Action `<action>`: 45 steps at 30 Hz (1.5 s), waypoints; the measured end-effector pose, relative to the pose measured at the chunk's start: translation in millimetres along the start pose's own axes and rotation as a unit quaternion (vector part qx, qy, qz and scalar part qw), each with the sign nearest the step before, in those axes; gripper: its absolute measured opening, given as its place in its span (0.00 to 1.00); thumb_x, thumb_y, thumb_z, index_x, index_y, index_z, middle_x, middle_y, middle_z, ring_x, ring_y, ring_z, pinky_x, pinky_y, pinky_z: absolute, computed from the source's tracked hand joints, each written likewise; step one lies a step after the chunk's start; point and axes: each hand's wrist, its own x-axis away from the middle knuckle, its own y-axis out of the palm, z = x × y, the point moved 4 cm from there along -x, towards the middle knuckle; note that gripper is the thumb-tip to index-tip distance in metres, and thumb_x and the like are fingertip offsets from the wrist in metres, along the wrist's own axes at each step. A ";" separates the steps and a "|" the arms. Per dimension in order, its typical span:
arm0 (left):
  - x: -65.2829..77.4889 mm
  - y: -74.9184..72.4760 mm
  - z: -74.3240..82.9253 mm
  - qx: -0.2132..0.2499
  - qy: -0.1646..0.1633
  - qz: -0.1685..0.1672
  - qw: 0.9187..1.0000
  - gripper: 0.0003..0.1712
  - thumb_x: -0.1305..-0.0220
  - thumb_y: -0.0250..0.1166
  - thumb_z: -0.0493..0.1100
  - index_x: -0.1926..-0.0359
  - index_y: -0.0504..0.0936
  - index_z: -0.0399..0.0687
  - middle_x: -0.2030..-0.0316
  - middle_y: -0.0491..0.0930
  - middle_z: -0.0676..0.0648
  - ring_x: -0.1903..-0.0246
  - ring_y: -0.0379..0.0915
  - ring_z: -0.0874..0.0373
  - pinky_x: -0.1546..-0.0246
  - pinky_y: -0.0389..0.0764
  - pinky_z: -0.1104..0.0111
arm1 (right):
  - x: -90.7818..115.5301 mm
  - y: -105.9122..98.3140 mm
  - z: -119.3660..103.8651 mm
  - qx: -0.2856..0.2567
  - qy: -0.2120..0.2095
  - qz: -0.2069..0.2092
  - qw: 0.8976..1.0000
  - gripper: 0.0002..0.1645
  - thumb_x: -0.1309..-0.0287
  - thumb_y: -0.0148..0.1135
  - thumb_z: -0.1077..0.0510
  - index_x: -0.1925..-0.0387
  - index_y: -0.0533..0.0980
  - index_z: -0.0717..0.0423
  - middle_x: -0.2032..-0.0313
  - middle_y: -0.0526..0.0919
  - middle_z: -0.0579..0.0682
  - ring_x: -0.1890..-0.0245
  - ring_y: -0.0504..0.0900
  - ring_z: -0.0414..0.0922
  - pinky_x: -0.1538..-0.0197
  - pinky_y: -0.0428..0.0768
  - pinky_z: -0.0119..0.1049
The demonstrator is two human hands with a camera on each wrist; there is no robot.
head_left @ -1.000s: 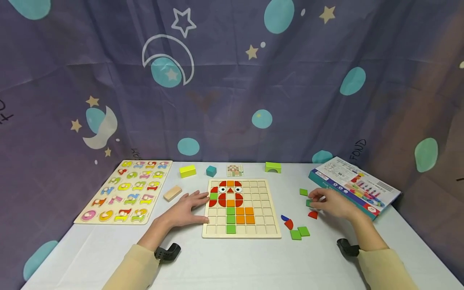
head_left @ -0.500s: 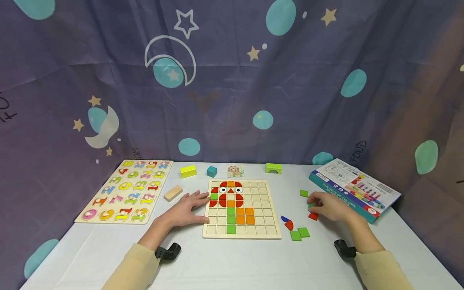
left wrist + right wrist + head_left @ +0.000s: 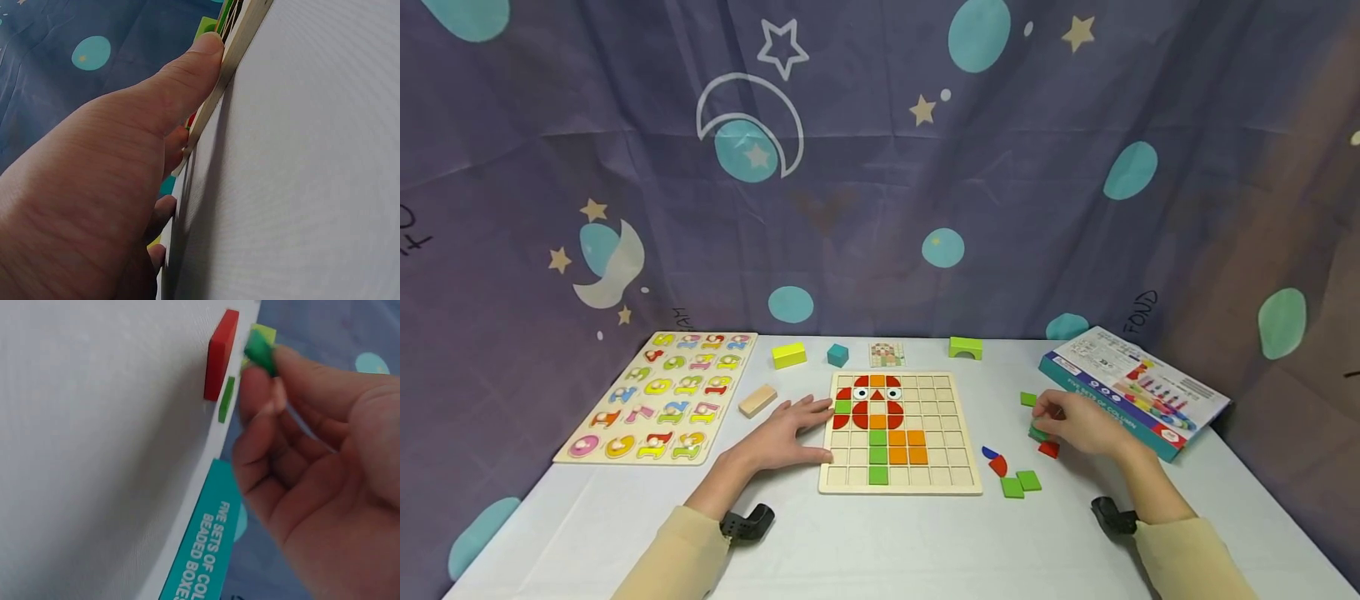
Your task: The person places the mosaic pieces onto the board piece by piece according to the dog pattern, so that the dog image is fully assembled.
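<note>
My right hand [image 3: 1078, 423] pinches a small green tile [image 3: 261, 351] between thumb and forefinger, just off the right side of the wooden grid board [image 3: 940, 475]. Right below those fingers lies a red piece [image 3: 1048, 449], and a flat green square [image 3: 1027, 399] lies just behind them. At the board's left edge rests my left hand [image 3: 786, 435], its fingers spread and fairly straight. In the left wrist view the thumb [image 3: 187, 72] touches the board's side. Red, orange and green tiles [image 3: 907, 446] and two eye pieces fill part of the grid.
Loose green squares [image 3: 1012, 487], a red piece [image 3: 997, 464] and a blue one [image 3: 989, 452] lie right of the board. A number puzzle [image 3: 655, 400] stands left, a boxed toy [image 3: 1135, 387] right. Blocks [image 3: 788, 355] and a picture card [image 3: 887, 354] line the back.
My right hand has shifted slightly, and the green tile at its fingertips has moved a little toward the front. The left hand and the board stay put.
</note>
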 end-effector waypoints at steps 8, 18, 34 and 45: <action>0.6 -0.7 -0.4 -0.002 0.000 0.000 1.000 0.48 0.43 0.73 0.64 0.28 0.71 0.46 0.26 0.63 0.49 0.24 0.46 0.45 0.26 0.41 0.45 | -7.9 12.0 -29.5 -0.034 0.012 -0.011 0.999 0.06 0.35 0.67 0.60 0.62 0.76 0.56 0.68 0.77 0.49 0.69 0.77 0.46 0.69 0.79 0.34; 0.2 1.2 -0.2 0.002 0.001 -0.001 1.000 0.48 0.43 0.73 0.65 0.28 0.71 0.46 0.26 0.63 0.49 0.24 0.45 0.45 0.26 0.41 0.45 | -33.8 39.2 -67.0 -0.053 -0.028 -0.043 0.997 0.06 0.36 0.67 0.62 0.64 0.76 0.55 0.70 0.77 0.48 0.71 0.78 0.47 0.66 0.80 0.34; 0.0 1.3 -0.9 0.001 0.000 0.001 1.000 0.47 0.42 0.73 0.64 0.28 0.71 0.45 0.26 0.63 0.49 0.24 0.46 0.45 0.26 0.41 0.44 | -64.5 76.6 -105.0 -0.024 -0.089 -0.114 0.989 0.03 0.34 0.64 0.65 0.64 0.78 0.56 0.69 0.77 0.45 0.67 0.74 0.44 0.64 0.76 0.34; 0.0 0.0 -0.8 -0.001 0.000 -0.001 1.000 0.48 0.42 0.72 0.64 0.28 0.71 0.45 0.26 0.63 0.48 0.24 0.45 0.44 0.26 0.41 0.44 | -70.1 86.9 -105.9 0.001 -0.098 -0.120 0.988 0.07 0.35 0.64 0.67 0.64 0.82 0.52 0.68 0.79 0.42 0.66 0.74 0.43 0.59 0.76 0.37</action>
